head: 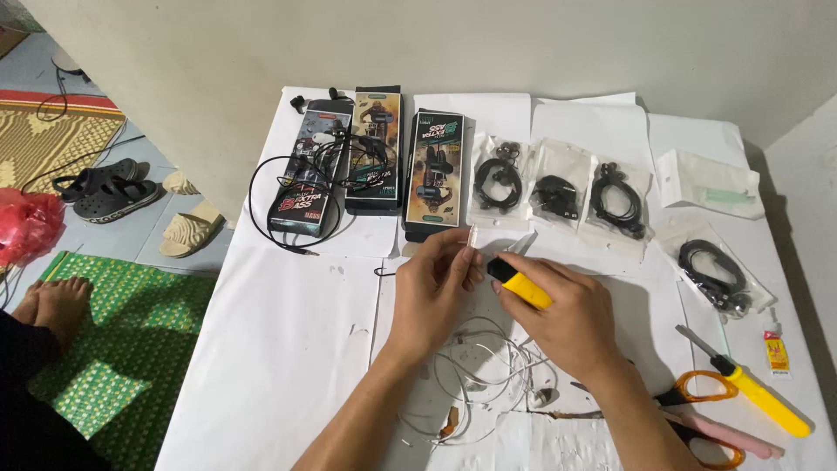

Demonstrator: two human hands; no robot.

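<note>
The left hand (432, 292) pinches a small white connector piece (473, 237) between thumb and fingertips, its grip closed on that piece just above the counter (279, 349). The right hand (567, 318) is wrapped around a yellow-handled tool (520, 286) with a black tip; the grip is closed on the handle and the tip points toward the white piece, close beside it. Whether tip and piece touch cannot be told.

Below both hands a tangle of thin white cable (475, 371) lies on the white paper covering the counter, partly hidden by the wrists.

At the right wrist lie orange-handled scissors (697, 406), with a pink-handled tool (728, 436) just below them. Farther right rests a yellow-handled screwdriver (754, 392), and beside it a small tube of glue (775, 351).

Beyond the hands, three printed earphone boxes (375, 161) lie side by side, black earphone cables (288, 187) draped loosely over the two left ones. To their right, three clear bags holding coiled black earphones (558, 192) form a row; a fourth such bag (715, 275) lies nearer the right edge, and a white packet (706, 183) lies above it.

On the floor at left: a green mat (122, 323), a person's bare feet (57, 305), dark sandals (105, 192), and a red plastic bag (26, 222).
</note>
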